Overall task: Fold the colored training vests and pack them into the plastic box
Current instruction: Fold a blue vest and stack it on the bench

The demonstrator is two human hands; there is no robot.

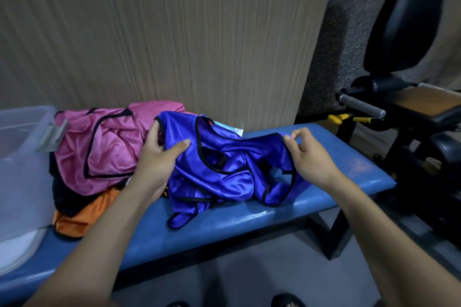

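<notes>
A crumpled blue vest (224, 172) with black trim lies across the middle of the blue padded bench (249, 226). My left hand (159, 157) grips its left shoulder part, thumb on top of the cloth. My right hand (306, 157) pinches the vest's right edge between thumb and fingers. To the left lies a heap of other vests: a pink vest (107, 147) on top, an orange vest (82, 217) and dark cloth beneath. The clear plastic box (22, 169) stands at the bench's left end.
A ribbed beige wall panel (174, 32) rises right behind the bench. Black gym equipment (411, 107) with a grey handle and yellow parts stands to the right. The box's white lid (17, 249) lies under the box. Grey floor lies below the bench's front edge.
</notes>
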